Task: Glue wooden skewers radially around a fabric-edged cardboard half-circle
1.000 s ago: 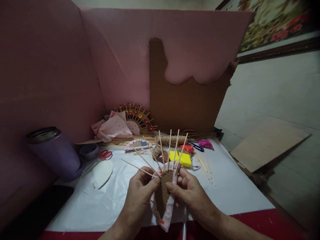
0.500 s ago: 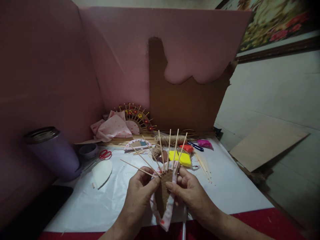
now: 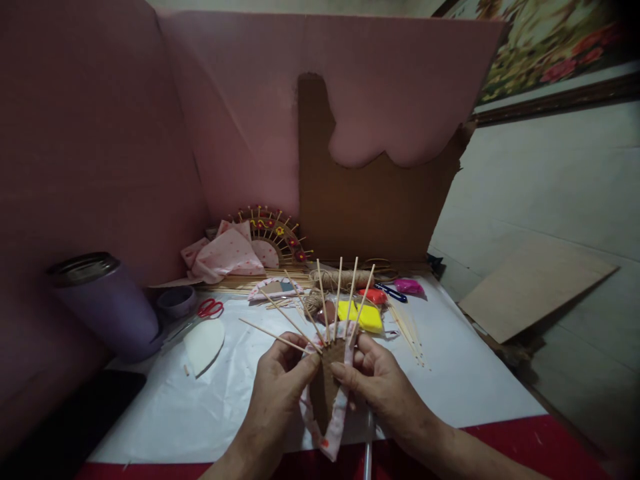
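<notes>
Between both hands is a teardrop-shaped cardboard piece (image 3: 325, 390) edged with pink patterned fabric, its pointed end down. Several thin wooden sticks (image 3: 338, 300) fan out from its rounded top edge. My left hand (image 3: 283, 373) pinches the left edge, thumb on the bare cardboard near the stick ends. On the opposite edge my right hand (image 3: 377, 377) grips with its thumb across the front; its other fingers are partly hidden behind. Below the right hand lies a clear, thin rod (image 3: 369, 443), perhaps a glue stick.
Red-handled scissors (image 3: 210, 308), a white teardrop cutout (image 3: 206, 347) and a purple tumbler (image 3: 107, 307) stand or lie left. Behind are yellow clay packs (image 3: 367, 317), twine (image 3: 345, 279), a blue cutter (image 3: 391, 293), loose sticks (image 3: 407, 330) and a decorated fan (image 3: 280, 233).
</notes>
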`<state>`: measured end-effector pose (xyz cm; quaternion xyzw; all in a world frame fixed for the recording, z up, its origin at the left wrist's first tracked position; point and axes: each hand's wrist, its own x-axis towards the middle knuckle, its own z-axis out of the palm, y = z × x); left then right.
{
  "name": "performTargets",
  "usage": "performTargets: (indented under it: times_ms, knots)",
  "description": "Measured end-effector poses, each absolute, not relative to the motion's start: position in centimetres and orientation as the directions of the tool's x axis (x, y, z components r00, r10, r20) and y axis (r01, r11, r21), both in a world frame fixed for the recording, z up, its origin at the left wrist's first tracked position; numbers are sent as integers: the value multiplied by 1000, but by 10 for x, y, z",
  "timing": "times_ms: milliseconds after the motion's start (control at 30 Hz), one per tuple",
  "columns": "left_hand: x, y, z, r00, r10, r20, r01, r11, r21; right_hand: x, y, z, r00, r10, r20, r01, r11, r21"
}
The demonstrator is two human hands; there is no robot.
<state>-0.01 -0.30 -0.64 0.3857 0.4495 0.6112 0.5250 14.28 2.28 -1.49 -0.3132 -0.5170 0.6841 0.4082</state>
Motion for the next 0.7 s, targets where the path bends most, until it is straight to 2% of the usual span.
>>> performTargets:
  times_ms: [300, 467, 700]
  knots:
    - [-2, -2, -4, -141, 988, 68, -243, -101, 965, 143, 26, -11, -443, 897, 2, -229, -111, -967]
    - [1, -5, 6, -118, 993, 19, -337, -58, 940, 145, 28, -11, -430, 903, 7, -268, -120, -956]
    - [-2, -4, 0, -167, 986, -11, -334, -46, 942, 147, 30, -9, -448, 894, 9, -374, -178, -910]
